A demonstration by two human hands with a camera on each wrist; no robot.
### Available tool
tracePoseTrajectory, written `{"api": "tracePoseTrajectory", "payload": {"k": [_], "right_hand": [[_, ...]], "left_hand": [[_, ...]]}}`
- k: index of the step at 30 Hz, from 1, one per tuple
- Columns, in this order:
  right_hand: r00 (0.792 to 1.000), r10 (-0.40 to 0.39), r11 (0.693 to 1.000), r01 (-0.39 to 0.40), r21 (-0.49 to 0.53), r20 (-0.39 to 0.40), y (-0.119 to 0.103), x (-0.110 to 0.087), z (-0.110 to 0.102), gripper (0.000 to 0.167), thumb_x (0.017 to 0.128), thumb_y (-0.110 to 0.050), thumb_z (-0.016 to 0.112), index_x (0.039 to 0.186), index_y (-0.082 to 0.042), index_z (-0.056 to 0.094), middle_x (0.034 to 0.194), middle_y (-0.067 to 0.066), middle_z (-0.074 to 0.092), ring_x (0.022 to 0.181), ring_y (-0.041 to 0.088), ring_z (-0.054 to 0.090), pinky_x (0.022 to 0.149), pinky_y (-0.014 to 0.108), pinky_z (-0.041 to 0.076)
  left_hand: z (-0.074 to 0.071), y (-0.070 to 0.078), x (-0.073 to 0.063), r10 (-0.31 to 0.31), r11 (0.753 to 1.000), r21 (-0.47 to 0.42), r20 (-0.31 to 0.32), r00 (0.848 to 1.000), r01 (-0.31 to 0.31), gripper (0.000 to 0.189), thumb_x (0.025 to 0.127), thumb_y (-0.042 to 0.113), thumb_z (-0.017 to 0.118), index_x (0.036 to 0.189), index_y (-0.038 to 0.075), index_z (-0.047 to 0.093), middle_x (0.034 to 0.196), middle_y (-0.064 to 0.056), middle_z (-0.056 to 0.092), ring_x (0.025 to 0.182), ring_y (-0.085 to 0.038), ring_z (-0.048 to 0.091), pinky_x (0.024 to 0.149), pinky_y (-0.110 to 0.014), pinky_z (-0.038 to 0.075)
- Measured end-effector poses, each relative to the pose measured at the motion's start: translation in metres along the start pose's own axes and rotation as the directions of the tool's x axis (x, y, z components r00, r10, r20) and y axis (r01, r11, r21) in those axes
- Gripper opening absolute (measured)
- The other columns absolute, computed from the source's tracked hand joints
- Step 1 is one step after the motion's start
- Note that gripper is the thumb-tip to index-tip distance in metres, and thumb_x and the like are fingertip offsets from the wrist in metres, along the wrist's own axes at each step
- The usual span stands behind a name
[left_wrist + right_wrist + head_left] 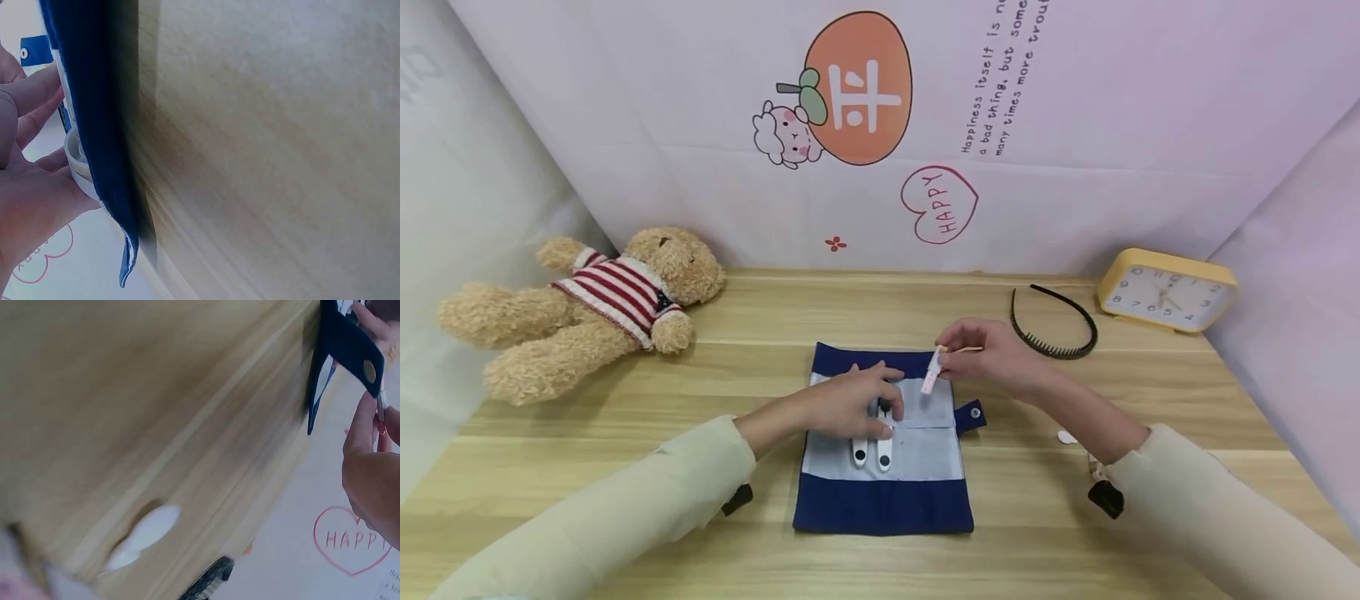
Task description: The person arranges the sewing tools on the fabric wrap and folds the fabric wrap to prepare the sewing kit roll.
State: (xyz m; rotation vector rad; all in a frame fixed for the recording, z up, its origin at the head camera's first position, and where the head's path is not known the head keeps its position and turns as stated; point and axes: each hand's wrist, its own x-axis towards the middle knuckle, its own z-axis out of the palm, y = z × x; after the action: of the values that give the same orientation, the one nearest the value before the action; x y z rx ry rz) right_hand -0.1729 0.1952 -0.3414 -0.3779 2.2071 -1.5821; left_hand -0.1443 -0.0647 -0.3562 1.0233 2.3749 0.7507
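A blue fabric pouch (883,507) with a pale lining lies unfolded on the table, its snap tab (972,415) sticking out on the right. Two slim white tools (860,454) with black dots lie on the lining. My left hand (850,402) rests over their upper ends, fingers spread and slightly bent, hiding part of them. In the left wrist view a white ring-like handle (76,153) shows beside those fingers. Above the pouch's upper right, my right hand (992,354) pinches a small white-and-pink stick (932,372) between thumb and fingers, its pink end pointing down.
A teddy bear (610,300) in a striped sweater lies at the left. Back right are a black toothed headband (1060,350) and a yellow clock (1168,292). A small white rounded piece (153,526) lies near my right forearm. A printed cloth (700,108) hangs behind.
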Motion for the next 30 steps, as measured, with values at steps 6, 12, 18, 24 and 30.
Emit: {"api": "tracePoseTrajectory", "payload": {"k": [6, 12, 18, 24, 30], "right_hand": [[0.998, 0.008, 0.998, -0.004, -0.056, 0.067, 0.000, 0.007, 0.008, 0.023, 0.095, 0.000, 0.067, 0.115, 0.009, 0.060, 0.101, 0.018, 0.061, 0.091, 0.025, 0.067, 0.085, 0.040, 0.059], [0.986, 0.026, 0.995, -0.009, -0.103, 0.165, 0.003, 0.010, 0.012, 0.018, 0.094, 0.002, 0.067, 0.110, 0.006, 0.061, 0.095, 0.015, 0.064, 0.086, 0.026, 0.067, 0.079, 0.038, 0.060], [0.982, 0.056, 0.992, -0.034, -0.117, 0.182, 0.006, 0.014, 0.017, 0.014, 0.095, 0.002, 0.065, 0.109, 0.004, 0.061, 0.092, 0.013, 0.065, 0.081, 0.024, 0.067, 0.073, 0.035, 0.059], [0.980, 0.055, 0.992, -0.032, -0.125, 0.192, 0.005, 0.015, 0.021, 0.012, 0.095, 0.002, 0.066, 0.106, 0.003, 0.061, 0.090, 0.012, 0.065, 0.078, 0.024, 0.065, 0.069, 0.034, 0.058], [0.972, 0.041, 0.989, -0.006, -0.151, 0.230, 0.004, 0.016, 0.024, 0.011, 0.094, 0.001, 0.067, 0.103, 0.003, 0.061, 0.085, 0.011, 0.067, 0.074, 0.024, 0.065, 0.064, 0.032, 0.054]], "left_hand": [[0.000, 0.002, 0.003, 0.009, 1.000, 0.000, 0.007, 1.000, -0.009, 0.010, 0.094, 0.014, 0.074, 0.101, 0.018, 0.070, 0.159, -0.017, 0.037, 0.150, -0.044, 0.015, 0.116, -0.069, 0.009], [0.000, 0.003, 0.005, 0.005, 1.000, -0.004, 0.002, 1.000, -0.005, 0.011, 0.094, 0.013, 0.074, 0.103, 0.018, 0.070, 0.159, -0.017, 0.037, 0.151, -0.043, 0.015, 0.116, -0.068, 0.009], [0.000, 0.001, 0.005, 0.004, 1.000, -0.010, -0.001, 1.000, -0.004, 0.012, 0.094, 0.013, 0.074, 0.103, 0.019, 0.070, 0.160, -0.017, 0.036, 0.151, -0.042, 0.014, 0.117, -0.068, 0.009], [0.001, 0.001, 0.003, 0.008, 1.000, -0.017, 0.000, 1.000, -0.008, 0.012, 0.093, 0.013, 0.074, 0.102, 0.019, 0.069, 0.160, -0.018, 0.035, 0.151, -0.043, 0.013, 0.117, -0.068, 0.008], [0.002, 0.001, 0.001, -0.010, 1.000, -0.016, 0.001, 1.000, 0.010, 0.012, 0.094, 0.014, 0.074, 0.101, 0.020, 0.069, 0.160, -0.016, 0.035, 0.152, -0.041, 0.012, 0.117, -0.067, 0.008]]}}
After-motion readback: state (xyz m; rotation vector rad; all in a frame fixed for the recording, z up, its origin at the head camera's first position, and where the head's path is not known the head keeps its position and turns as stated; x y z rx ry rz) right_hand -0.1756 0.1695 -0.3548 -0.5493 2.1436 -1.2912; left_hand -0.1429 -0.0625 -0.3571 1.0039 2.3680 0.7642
